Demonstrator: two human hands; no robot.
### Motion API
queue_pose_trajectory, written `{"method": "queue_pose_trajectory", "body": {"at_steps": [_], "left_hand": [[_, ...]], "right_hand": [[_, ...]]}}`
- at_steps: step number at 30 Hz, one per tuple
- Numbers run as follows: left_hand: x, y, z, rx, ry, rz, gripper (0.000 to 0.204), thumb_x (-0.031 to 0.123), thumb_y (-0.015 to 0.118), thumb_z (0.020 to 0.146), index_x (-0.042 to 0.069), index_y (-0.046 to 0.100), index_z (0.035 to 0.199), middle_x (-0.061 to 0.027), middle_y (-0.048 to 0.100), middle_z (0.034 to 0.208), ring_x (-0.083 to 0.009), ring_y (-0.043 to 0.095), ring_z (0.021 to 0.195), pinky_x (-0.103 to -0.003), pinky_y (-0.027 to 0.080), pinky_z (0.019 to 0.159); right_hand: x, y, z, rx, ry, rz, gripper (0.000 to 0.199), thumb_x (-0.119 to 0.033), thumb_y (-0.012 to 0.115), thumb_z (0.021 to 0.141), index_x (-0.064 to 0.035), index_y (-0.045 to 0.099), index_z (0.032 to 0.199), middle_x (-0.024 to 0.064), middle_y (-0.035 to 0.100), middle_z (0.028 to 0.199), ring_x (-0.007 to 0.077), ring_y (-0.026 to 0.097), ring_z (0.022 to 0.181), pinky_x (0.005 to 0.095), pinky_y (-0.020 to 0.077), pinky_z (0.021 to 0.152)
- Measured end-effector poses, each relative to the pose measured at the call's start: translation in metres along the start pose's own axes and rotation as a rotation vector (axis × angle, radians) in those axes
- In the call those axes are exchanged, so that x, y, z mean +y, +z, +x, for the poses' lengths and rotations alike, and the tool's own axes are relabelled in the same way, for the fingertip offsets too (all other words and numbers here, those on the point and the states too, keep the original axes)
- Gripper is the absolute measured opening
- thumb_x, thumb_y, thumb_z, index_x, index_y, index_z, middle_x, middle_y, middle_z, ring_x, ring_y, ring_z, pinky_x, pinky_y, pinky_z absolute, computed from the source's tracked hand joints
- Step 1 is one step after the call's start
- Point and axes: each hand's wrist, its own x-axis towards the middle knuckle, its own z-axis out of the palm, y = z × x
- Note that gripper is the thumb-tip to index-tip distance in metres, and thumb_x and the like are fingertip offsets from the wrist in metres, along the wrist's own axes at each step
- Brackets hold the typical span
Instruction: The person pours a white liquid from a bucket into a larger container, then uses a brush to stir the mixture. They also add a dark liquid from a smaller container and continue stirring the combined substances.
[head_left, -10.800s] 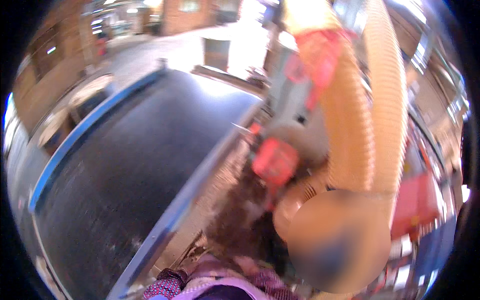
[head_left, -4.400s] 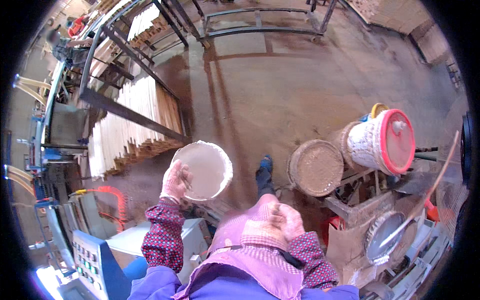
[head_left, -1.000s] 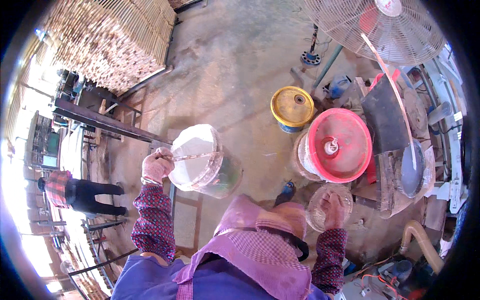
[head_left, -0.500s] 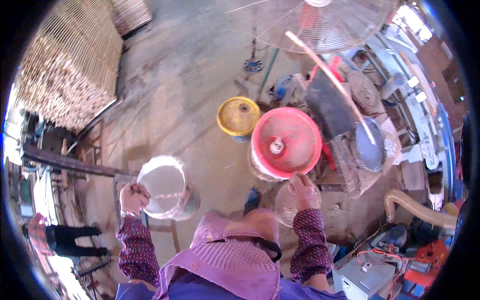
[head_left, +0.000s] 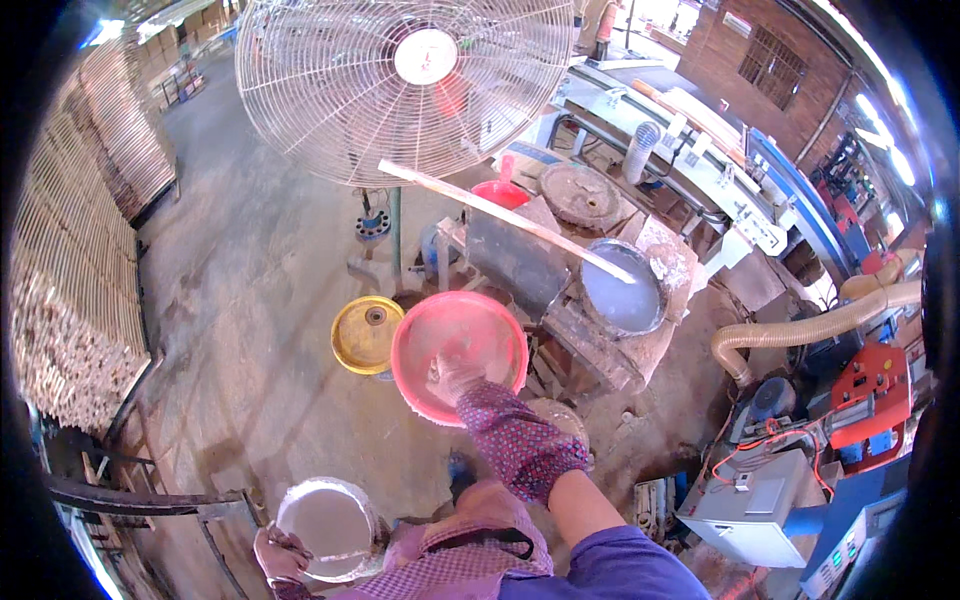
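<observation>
1. At the lower left, a pale round bucket (head_left: 325, 528) is held at its rim by the left hand (head_left: 278, 552); the fingers are seen curled over the rim, and the bucket hangs above the concrete floor (head_left: 250, 330)
2. A yellow lidded drum (head_left: 367, 334) is seen standing on the floor, just beside the pink lid (head_left: 458, 352)
3. The right hand (head_left: 452, 377) is laid on the pink lid, which covers a container near the centre; the fingers are blurred, so it cannot be told whether they are spread or gripping
4. A long pale stick (head_left: 505, 216) is seen resting in a grey basin (head_left: 624, 289) of whitish liquid on the cluttered stand to the right
5. Risk judged: with one arm stretched and the other loaded, the bucket could tilt and spill; the lid could slip if poorly gripped
</observation>
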Motion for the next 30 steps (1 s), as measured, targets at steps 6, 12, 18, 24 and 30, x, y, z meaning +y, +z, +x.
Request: {"method": "queue_pose_trajectory", "body": {"at_steps": [6,12,18,24,30], "left_hand": [[0.001,-0.014,-0.029,0.162,0.166,-0.100,0.005,0.011,0.056,0.082,0.009,0.058,0.086,0.0039,0.041,0.064,-0.0127,0.049,0.050,-0.026,0.040,0.036],[-0.008,0.016,-0.048,0.033,0.246,0.136,0.014,-0.004,0.051,0.081,0.008,0.055,0.088,0.0028,0.037,0.068,-0.0115,0.045,0.051,-0.027,0.039,0.038],[-0.011,0.019,-0.013,0.158,0.107,0.015,0.021,0.024,0.053,0.093,0.011,0.055,0.078,0.0059,0.042,0.066,-0.0053,0.041,0.049,-0.022,0.042,0.044],[-0.009,0.050,-0.025,0.253,0.080,0.068,0.024,0.026,0.051,0.093,0.012,0.054,0.074,0.0051,0.043,0.061,-0.0067,0.042,0.048,-0.023,0.045,0.047],[-0.012,0.044,0.001,0.189,0.009,0.218,0.026,0.024,0.051,0.088,0.013,0.046,0.066,0.0026,0.041,0.056,-0.0155,0.043,0.045,-0.029,0.043,0.045]], "right_hand": [[-0.049,-0.037,0.014,-0.092,-0.137,0.150,0.017,-0.025,0.057,0.082,-0.0123,0.069,0.082,0.0098,0.068,0.079,0.0277,0.067,0.076,0.0445,0.0533,0.069],[-0.035,-0.149,0.010,-0.130,-0.059,0.378,0.027,-0.034,0.059,0.083,-0.0095,0.070,0.086,0.0147,0.069,0.080,0.0317,0.066,0.073,0.0444,0.0521,0.069],[-0.023,-0.238,-0.028,-0.043,0.095,0.993,0.037,-0.033,0.070,0.081,-0.0026,0.069,0.101,0.0050,0.067,0.083,0.0120,0.061,0.072,0.0283,0.0515,0.066],[-0.001,-0.240,-0.148,0.151,0.168,1.265,0.036,-0.015,0.072,0.083,0.0036,0.061,0.113,0.0010,0.064,0.089,0.0086,0.059,0.075,0.0242,0.0505,0.065],[0.017,-0.170,-0.256,0.162,0.642,1.457,0.038,-0.013,0.073,0.083,0.0040,0.058,0.113,0.0044,0.068,0.097,0.0106,0.062,0.084,0.0251,0.0508,0.076]]}}
